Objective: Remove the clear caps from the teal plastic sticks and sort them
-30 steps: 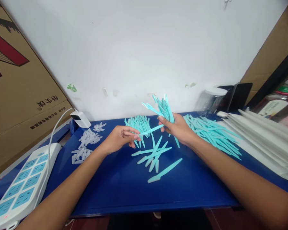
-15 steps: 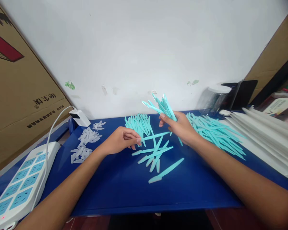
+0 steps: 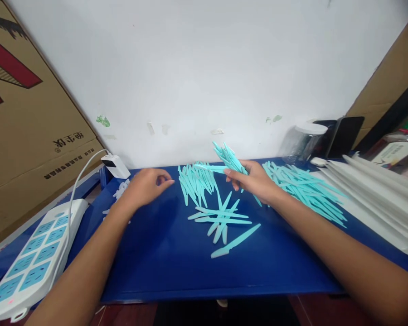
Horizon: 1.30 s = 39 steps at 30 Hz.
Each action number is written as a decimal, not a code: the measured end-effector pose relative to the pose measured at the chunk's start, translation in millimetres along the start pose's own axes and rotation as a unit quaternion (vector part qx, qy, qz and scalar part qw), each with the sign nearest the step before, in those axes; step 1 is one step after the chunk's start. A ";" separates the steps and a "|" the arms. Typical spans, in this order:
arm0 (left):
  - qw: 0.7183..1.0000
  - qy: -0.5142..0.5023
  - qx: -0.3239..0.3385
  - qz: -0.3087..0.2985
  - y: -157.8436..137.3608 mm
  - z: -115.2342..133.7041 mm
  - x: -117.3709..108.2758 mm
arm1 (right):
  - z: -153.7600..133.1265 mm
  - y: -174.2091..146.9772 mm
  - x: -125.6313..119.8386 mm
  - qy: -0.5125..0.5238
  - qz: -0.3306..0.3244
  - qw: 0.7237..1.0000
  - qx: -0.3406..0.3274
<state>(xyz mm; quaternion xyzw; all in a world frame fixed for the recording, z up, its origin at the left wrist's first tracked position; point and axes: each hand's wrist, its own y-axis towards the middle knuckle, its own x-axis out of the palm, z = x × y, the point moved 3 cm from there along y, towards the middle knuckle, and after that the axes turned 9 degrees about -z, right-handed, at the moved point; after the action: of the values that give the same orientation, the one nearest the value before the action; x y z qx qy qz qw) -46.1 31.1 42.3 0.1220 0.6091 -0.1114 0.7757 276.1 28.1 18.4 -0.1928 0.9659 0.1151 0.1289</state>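
Observation:
My right hand (image 3: 255, 181) is closed around a bundle of turquoise eyebrow razors (image 3: 229, 156), fanned toward the upper left. One razor in that grip sticks out sideways to the left. My left hand (image 3: 149, 186) is off to the left with its fingers curled and thumb near the index fingertip. Whatever it may pinch is too small to make out. Between the hands lies a row of razors (image 3: 195, 181). Nearer to me, several loose razors (image 3: 222, 217) cross one another, and a single razor (image 3: 236, 241) lies apart.
Small translucent pieces (image 3: 121, 188) lie partly hidden behind my left forearm. A larger razor pile (image 3: 306, 190) is at right, beside white sheets (image 3: 367, 194). A lidded jar (image 3: 304, 140) stands behind. A power strip (image 3: 37, 253) and white charger (image 3: 115, 166) are at left.
My left hand has moved left, away from the razor it was pinching. The bundle in my right hand has tipped lower, and one razor now points left from it.

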 end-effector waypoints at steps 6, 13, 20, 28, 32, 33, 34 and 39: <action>0.974 0.129 -0.176 -0.061 -4.1 -84.7 -20.6 | 2.0 1.7 2.7 0.047 -0.022 0.999 -0.006; 0.960 0.081 -0.201 -0.180 3.8 -95.6 -0.9 | 3.8 1.5 1.7 0.037 -0.023 0.999 -0.004; 0.977 0.051 -0.119 -0.172 10.7 -83.1 11.5 | -3.3 2.6 -9.2 0.043 0.030 0.998 0.020; 0.993 -0.061 -0.012 -0.100 10.4 -46.6 15.8 | -3.9 2.7 -11.1 0.049 0.034 0.998 0.023; 0.967 -0.236 0.043 -0.083 10.0 -14.6 19.7 | 0.5 2.9 -7.4 0.040 0.017 0.999 0.022; 0.955 -0.280 0.060 -0.081 10.4 -6.2 21.4 | 1.4 2.8 -6.3 0.036 0.012 0.999 0.020; 0.940 -0.322 0.078 -0.079 10.8 1.8 23.3 | 2.0 2.7 -5.1 0.031 0.006 0.999 0.017; 0.887 -0.437 0.123 -0.084 11.2 29.6 32.3 | 1.5 1.3 -0.9 -0.012 -0.010 1.000 0.002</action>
<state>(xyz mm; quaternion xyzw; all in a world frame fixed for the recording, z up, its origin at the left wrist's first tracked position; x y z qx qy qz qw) -7.8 31.3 18.3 0.1031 0.1975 -0.2924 0.9300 276.8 30.0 17.5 -0.2003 0.9627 0.1139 0.1418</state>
